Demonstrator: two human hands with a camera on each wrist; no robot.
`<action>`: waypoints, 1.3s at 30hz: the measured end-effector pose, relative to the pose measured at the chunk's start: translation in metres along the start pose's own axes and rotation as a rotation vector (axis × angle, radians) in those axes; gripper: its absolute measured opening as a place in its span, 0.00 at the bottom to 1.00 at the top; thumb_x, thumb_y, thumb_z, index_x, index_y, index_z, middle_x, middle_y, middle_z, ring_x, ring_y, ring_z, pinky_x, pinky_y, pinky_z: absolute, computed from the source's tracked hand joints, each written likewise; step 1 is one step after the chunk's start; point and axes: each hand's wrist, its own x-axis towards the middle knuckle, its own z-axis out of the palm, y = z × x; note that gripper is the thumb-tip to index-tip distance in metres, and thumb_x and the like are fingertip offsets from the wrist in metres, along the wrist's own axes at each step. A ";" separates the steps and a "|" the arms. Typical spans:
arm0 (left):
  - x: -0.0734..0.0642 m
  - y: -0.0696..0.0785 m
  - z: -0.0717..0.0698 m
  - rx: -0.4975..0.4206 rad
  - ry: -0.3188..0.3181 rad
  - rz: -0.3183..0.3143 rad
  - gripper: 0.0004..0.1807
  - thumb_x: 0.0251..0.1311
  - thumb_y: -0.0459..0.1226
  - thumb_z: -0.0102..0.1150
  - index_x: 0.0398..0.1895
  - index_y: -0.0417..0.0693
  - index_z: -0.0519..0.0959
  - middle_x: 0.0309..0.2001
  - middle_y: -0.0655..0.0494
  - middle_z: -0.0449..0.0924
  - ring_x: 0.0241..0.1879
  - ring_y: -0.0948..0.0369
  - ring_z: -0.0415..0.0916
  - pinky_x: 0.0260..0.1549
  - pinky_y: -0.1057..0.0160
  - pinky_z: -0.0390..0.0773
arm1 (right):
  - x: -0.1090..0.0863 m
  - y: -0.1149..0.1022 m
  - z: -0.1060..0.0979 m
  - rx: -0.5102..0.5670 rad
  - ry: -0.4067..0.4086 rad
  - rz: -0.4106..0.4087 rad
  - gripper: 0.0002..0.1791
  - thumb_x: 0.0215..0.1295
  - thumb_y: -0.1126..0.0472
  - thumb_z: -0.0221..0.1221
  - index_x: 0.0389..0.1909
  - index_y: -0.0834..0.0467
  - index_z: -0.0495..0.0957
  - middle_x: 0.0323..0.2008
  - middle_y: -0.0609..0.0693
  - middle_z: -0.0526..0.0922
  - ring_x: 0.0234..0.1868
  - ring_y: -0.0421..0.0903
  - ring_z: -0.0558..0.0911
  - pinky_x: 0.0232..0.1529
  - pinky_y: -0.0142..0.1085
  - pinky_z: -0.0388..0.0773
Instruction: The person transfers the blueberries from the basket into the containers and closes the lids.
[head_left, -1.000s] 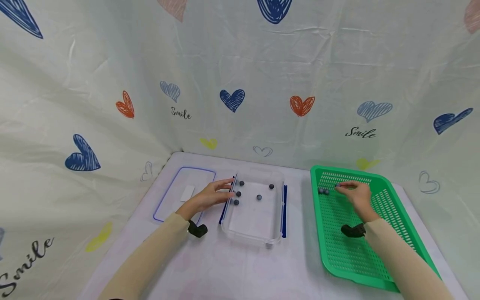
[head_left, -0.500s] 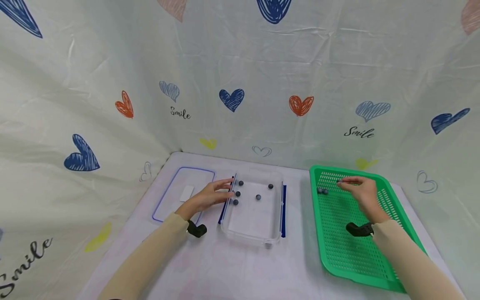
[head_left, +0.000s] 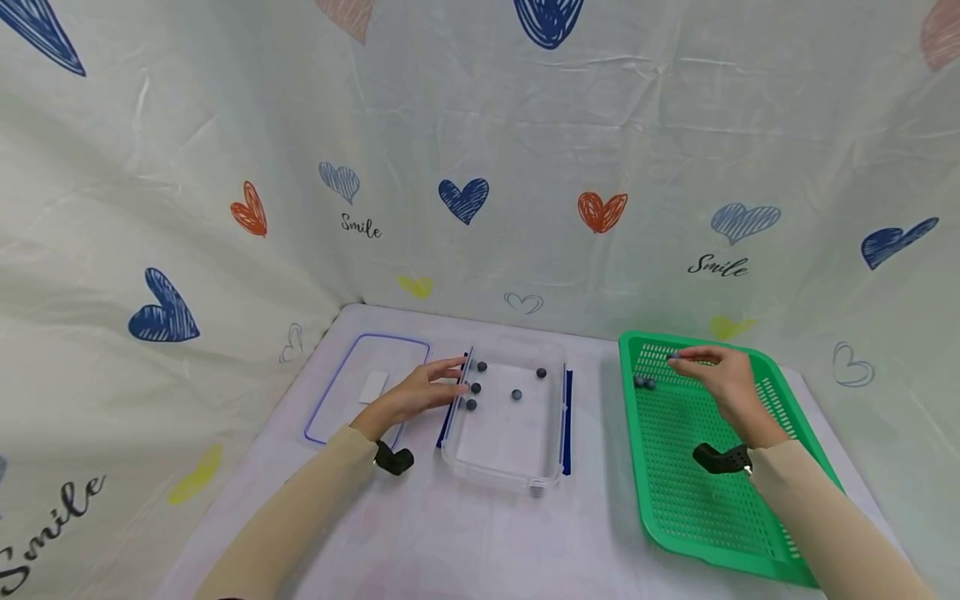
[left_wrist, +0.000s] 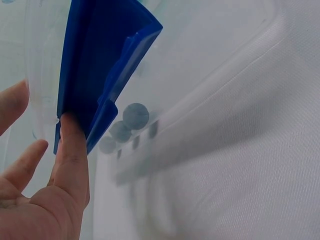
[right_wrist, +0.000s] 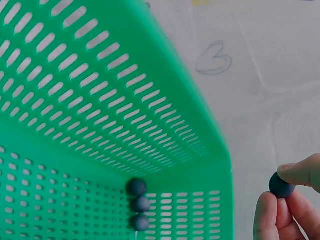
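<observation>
In the head view my right hand (head_left: pixel 722 385) is over the far end of the green basket (head_left: pixel 652 517). Between thumb and fingertips it pinches a small dark blue ball (right_wrist: pixel 281 186), clear of the basket's wall. Three like balls (right_wrist: pixel 139 204) sit in a row in a basket corner. My left hand (head_left: pixel 411 398) touches the left side of a clear plastic box (head_left: pixel 502 475), its fingers fairly straight. One fingertip rests on the box's blue latch flap (left_wrist: pixel 95 65) in the left wrist view. Inside the box lie several dark balls (head_left: pixel 517 395), spread apart.
A clear lid with a blue rim (head_left: pixel 341 379) lies left of the box, with a white rectangle (head_left: pixel 373 387) on it. Another blue flap (head_left: pixel 569 423) hangs at the box's right side. A heart-patterned sheet (head_left: pixel 525 250) rises behind the table (head_left: pixel 420 533).
My right hand has risen slightly from the basket and shifted a little to the right, with the ball still pinched. The left hand and box stay put.
</observation>
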 end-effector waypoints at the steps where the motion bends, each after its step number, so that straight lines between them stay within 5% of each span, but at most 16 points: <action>1: 0.000 0.000 0.000 0.001 -0.001 -0.001 0.38 0.64 0.38 0.67 0.76 0.51 0.63 0.71 0.40 0.61 0.60 0.52 0.74 0.61 0.54 0.74 | -0.001 -0.003 0.001 0.005 -0.007 -0.003 0.31 0.64 0.50 0.68 0.56 0.71 0.76 0.46 0.47 0.79 0.58 0.51 0.69 0.61 0.60 0.70; 9: 0.000 0.001 0.001 0.014 0.007 -0.008 0.38 0.64 0.39 0.67 0.76 0.52 0.63 0.71 0.40 0.62 0.60 0.51 0.75 0.61 0.53 0.73 | -0.005 -0.022 0.008 0.017 -0.073 -0.017 0.33 0.64 0.49 0.68 0.58 0.72 0.75 0.62 0.66 0.69 0.70 0.65 0.59 0.65 0.63 0.63; 14: 0.000 0.001 0.001 0.016 0.014 -0.008 0.38 0.64 0.39 0.68 0.75 0.52 0.63 0.71 0.40 0.61 0.60 0.51 0.74 0.61 0.53 0.73 | -0.006 -0.032 0.016 0.061 -0.111 -0.041 0.31 0.63 0.52 0.69 0.56 0.72 0.76 0.56 0.58 0.76 0.67 0.60 0.63 0.66 0.62 0.63; 20: 0.000 0.000 0.001 0.019 0.016 -0.012 0.38 0.64 0.39 0.67 0.76 0.52 0.63 0.71 0.40 0.61 0.61 0.51 0.73 0.62 0.52 0.73 | -0.007 -0.042 0.028 0.100 -0.151 -0.052 0.29 0.61 0.52 0.71 0.53 0.70 0.78 0.48 0.46 0.81 0.54 0.43 0.74 0.65 0.57 0.66; 25: 0.002 0.000 0.000 0.027 0.014 -0.014 0.38 0.63 0.41 0.68 0.76 0.53 0.63 0.71 0.41 0.61 0.61 0.51 0.73 0.62 0.53 0.73 | -0.006 -0.049 0.041 0.105 -0.170 -0.065 0.27 0.62 0.54 0.70 0.53 0.70 0.78 0.52 0.54 0.80 0.44 0.35 0.79 0.61 0.52 0.72; 33: 0.004 -0.002 0.001 0.016 0.013 -0.019 0.39 0.63 0.40 0.69 0.76 0.53 0.63 0.71 0.41 0.61 0.61 0.51 0.73 0.61 0.53 0.73 | -0.003 -0.056 0.066 0.115 -0.198 -0.052 0.23 0.61 0.60 0.70 0.51 0.70 0.80 0.45 0.56 0.85 0.40 0.38 0.84 0.60 0.52 0.74; 39: 0.002 -0.001 0.001 0.026 0.023 -0.015 0.38 0.64 0.40 0.67 0.76 0.53 0.63 0.71 0.41 0.62 0.60 0.51 0.74 0.61 0.53 0.73 | 0.001 -0.059 0.084 0.128 -0.236 -0.056 0.21 0.60 0.60 0.71 0.49 0.69 0.81 0.49 0.59 0.83 0.41 0.40 0.85 0.61 0.52 0.73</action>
